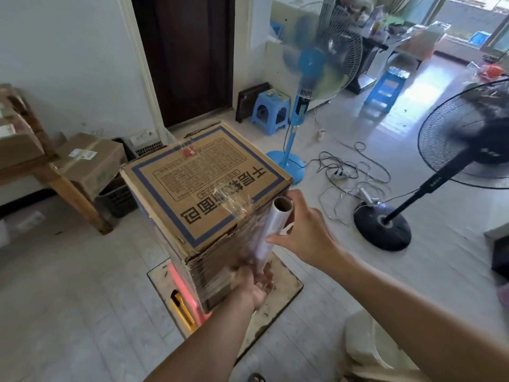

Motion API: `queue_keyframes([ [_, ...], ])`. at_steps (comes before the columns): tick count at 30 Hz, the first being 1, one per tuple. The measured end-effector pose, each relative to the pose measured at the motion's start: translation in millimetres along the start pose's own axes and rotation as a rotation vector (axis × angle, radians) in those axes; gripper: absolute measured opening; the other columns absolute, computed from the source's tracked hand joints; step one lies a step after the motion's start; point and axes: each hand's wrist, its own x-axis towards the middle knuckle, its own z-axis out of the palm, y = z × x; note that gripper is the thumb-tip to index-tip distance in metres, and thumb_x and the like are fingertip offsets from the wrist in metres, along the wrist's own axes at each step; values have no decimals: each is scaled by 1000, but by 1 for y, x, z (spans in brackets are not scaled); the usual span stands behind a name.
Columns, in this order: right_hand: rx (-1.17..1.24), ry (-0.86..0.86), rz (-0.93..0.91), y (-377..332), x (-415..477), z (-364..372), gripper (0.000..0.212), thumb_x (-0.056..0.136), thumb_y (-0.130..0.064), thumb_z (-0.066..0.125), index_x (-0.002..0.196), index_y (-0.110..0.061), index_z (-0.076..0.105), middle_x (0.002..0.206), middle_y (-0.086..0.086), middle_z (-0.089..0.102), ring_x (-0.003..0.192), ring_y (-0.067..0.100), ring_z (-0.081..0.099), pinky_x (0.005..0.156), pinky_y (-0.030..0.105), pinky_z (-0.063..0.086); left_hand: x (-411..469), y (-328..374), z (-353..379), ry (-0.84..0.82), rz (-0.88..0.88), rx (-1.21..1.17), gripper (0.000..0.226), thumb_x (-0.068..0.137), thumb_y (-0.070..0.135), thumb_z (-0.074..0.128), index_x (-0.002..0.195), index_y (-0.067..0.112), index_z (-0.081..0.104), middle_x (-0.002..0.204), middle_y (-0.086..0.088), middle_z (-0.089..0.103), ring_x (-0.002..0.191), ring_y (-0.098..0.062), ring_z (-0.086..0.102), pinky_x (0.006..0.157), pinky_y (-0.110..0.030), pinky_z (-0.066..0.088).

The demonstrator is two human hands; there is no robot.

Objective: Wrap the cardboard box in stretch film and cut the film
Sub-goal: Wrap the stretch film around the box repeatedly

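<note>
A tall cardboard box (203, 177) with blue printing stands upright on a small low table (278, 293). Clear stretch film clings to its near right side and corner. The film roll (271, 227), a clear roll on a cardboard core, stands upright against the box's right corner. My right hand (305, 230) grips the roll's upper part. My left hand (254, 285) holds the roll's lower end, blurred by motion. A yellow utility knife (181, 310) lies on the table at the foot of the box, to its left.
A blue standing fan (311, 64) spins behind the box, a black fan (468, 139) stands at right, with tangled cables and a power strip (341, 175) on the floor between. Blue stools (271, 110), boxes and a wooden bench (63, 183) sit at left.
</note>
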Motion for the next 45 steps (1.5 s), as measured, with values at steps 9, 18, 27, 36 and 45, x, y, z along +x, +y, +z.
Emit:
queue_keyframes([
  [9,-43,104,-272,8,-10,-5,70,72,-16,86,120,-21,36,115,10,61,77,8,58,60,31,58,15,-10,9,-73,-20,-114,39,101,35,37,102,0,53,101,-17,65,87,-26,66,71,-36,48],
  [18,-144,-37,-347,-6,7,-38,31,92,-36,65,103,-7,62,103,4,59,79,19,58,67,38,54,14,-5,18,-114,-49,1,18,92,21,60,86,6,53,86,-13,61,82,-25,63,66,-36,48],
  [27,-271,-248,-386,-11,31,-63,44,86,-57,57,100,-16,66,101,-7,62,79,7,59,68,24,52,20,3,13,-160,-89,89,30,100,22,37,102,4,60,95,-14,66,93,-28,65,73,-36,48],
  [36,-344,-394,-736,37,75,-90,30,93,-48,57,103,-21,63,83,-6,59,63,18,55,53,31,46,37,-11,37,-93,-29,-92,39,99,30,39,113,0,61,99,-18,66,87,-30,64,75,-37,46],
  [45,-286,-675,-852,56,114,-103,19,97,-34,55,115,-28,53,108,-4,50,76,20,54,67,36,46,26,-17,77,-16,40,-186,31,87,4,45,112,-2,63,103,-19,65,93,-28,64,76,-34,44],
])
